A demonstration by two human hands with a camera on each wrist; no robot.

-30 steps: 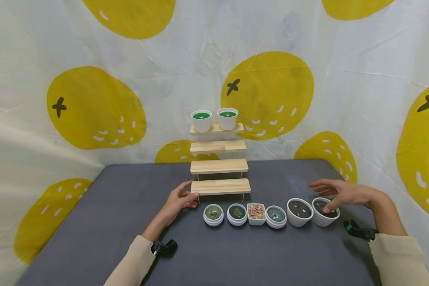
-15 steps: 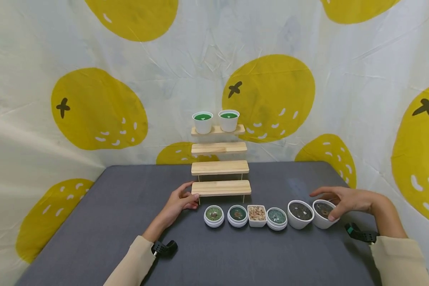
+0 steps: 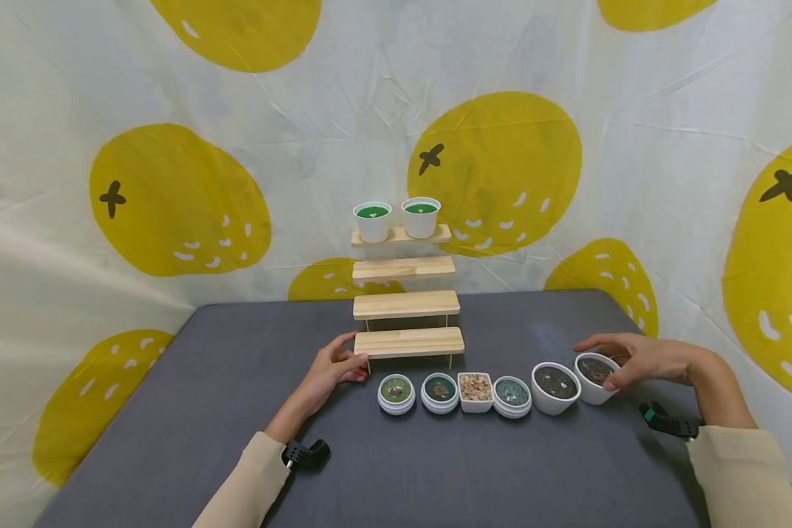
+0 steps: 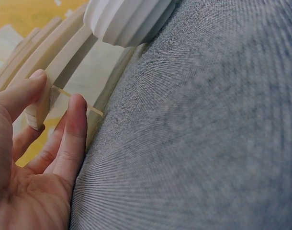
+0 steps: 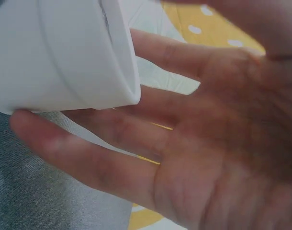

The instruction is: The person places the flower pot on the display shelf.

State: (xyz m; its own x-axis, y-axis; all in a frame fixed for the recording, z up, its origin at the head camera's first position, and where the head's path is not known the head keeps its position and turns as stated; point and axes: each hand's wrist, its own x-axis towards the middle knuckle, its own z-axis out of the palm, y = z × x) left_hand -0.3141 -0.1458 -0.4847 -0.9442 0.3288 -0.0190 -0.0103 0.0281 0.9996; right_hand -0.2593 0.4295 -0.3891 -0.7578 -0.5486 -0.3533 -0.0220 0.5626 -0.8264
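My right hand grips a white pot with a dark filling, at the right end of the front row. The right wrist view shows the fingers along the side of this white pot. Beside it stands a similar dark-filled pot. My left hand holds the left end of the lowest board of a wooden tiered stand. In the left wrist view the thumb lies on that board, with fingers below and behind it. Two white pots with green filling, one of them the left green pot, stand on the top tier.
Left of the dark-filled pots, a row holds a ribbed pot with a teal top, a square dish of tan chips, a dark green-topped pot and a light green-topped pot. A fruit-print curtain hangs behind the grey table.
My right fingers and thumb have closed round the rightmost pot, which has shifted slightly up and back from its neighbour. The left hand stays at the stand.
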